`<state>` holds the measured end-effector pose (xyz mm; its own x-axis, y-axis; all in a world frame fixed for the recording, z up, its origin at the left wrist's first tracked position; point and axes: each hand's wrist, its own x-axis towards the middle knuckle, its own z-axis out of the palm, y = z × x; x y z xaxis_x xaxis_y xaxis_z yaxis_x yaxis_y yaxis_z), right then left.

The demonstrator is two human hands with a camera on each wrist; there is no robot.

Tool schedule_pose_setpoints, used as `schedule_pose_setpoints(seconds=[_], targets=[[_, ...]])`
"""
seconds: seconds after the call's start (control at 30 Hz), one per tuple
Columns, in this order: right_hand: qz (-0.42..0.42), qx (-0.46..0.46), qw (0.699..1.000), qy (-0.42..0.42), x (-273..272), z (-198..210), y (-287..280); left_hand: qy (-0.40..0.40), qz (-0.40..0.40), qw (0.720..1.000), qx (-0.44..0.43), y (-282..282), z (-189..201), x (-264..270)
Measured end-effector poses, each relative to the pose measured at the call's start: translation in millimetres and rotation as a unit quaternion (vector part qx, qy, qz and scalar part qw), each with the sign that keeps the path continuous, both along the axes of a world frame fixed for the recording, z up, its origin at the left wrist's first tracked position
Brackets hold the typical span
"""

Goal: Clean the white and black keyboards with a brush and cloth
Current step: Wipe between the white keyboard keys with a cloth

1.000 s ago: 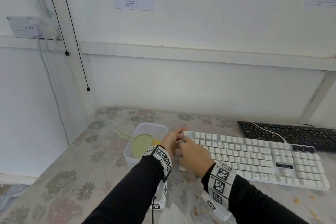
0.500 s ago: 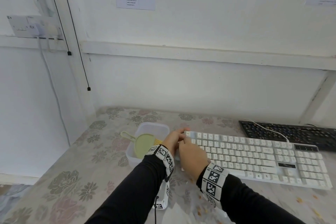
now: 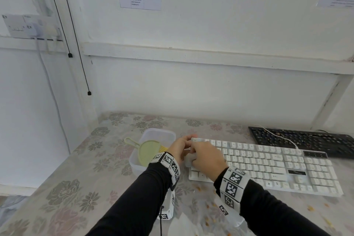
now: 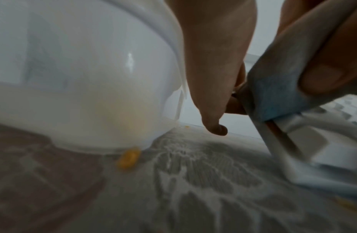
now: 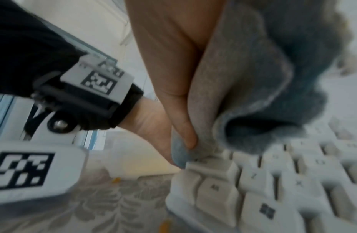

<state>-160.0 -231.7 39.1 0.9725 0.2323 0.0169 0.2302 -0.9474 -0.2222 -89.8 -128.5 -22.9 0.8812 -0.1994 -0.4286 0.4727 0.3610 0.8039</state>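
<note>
Fingers, right: curled round a bunched grey cloth (image 5: 259, 88), thumb pinning a fold, the wad pressed on the left-end keys of the white keyboard (image 3: 268, 166).
Fingers, left: thumb and fingertips lay at the keyboard's far left corner; the left wrist view showed them pinching its edge, seemingly steadying it. How firm the hold was, I could not tell.
Right hand (image 3: 207, 157): palm down over the left key columns, wrist low, forearm coming in from the near right.
Left hand (image 3: 179, 149): between the tub and the keyboard, heel just beside the tub wall, forearm angled in from the near left.
Cloth: under the right hand, a lump showing at the keyboard's left edge in the head view.
White keyboard: flat on the worktop (image 3: 80, 178), directly ahead, cable running back over the black one.
Black keyboard (image 3: 304, 140): behind and right of the white one, pale specks on its keys, untouched by either hand.
Brush (image 3: 147, 151): green, resting in the white tub (image 3: 134, 163) left of the keyboard, handle over the rim.
Crumbs (image 3: 310, 208): yellow bits scattered on the worktop near the keyboard's front edge.
Progress: judged early to middling; the white keyboard's wipe was under way at its left end, while the black one probably needed both brush and cloth.
</note>
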Motion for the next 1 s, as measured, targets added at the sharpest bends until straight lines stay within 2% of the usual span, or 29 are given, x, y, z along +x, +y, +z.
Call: schedule_pose_setpoints(seconds=[0.07,0.17,0.23,0.3,0.43,0.57,0.7,0.8,0.87,1.0], targets=[[0.024,-0.053,0.998,0.006,-1.5,-6.7,5.2,-0.006,-0.002,1.000,0.002,-0.8,0.9,-1.4],[0.078,-0.085,0.993,0.029,-0.5,-9.3,4.0,-0.018,-0.007,1.000,-0.001,-2.4,2.4,-0.1],[0.098,-0.088,0.988,0.081,-1.4,-5.6,-1.0,-0.020,-0.010,1.000,0.011,-2.5,0.3,0.8],[0.072,-0.046,0.991,0.101,-1.9,3.1,-8.1,-0.030,-0.018,0.999,0.026,-1.7,0.5,-1.0],[-0.034,0.052,0.998,-0.020,3.1,18.5,-22.2,-0.043,-0.016,0.998,0.034,-1.8,-0.2,-3.5],[0.005,0.064,0.997,-0.033,5.5,9.8,-20.6,-0.043,-0.017,0.999,0.027,-2.8,2.2,-6.4],[0.085,0.024,0.996,-0.019,-3.2,-5.6,-15.4,-0.027,-0.008,1.000,-0.003,-2.8,5.6,-6.8],[0.123,-0.025,0.991,0.044,-11.6,-16.2,-11.0,-0.038,-0.006,0.999,0.003,-3.3,10.3,-9.3],[0.112,-0.029,0.992,0.046,-13.0,-14.9,-6.4,-0.040,-0.006,0.999,0.002,-3.8,11.1,-9.5],[0.059,-0.076,0.995,-0.017,-12.3,-8.9,3.7,-0.035,-0.006,0.999,-0.003,-4.5,10.8,-9.0]])
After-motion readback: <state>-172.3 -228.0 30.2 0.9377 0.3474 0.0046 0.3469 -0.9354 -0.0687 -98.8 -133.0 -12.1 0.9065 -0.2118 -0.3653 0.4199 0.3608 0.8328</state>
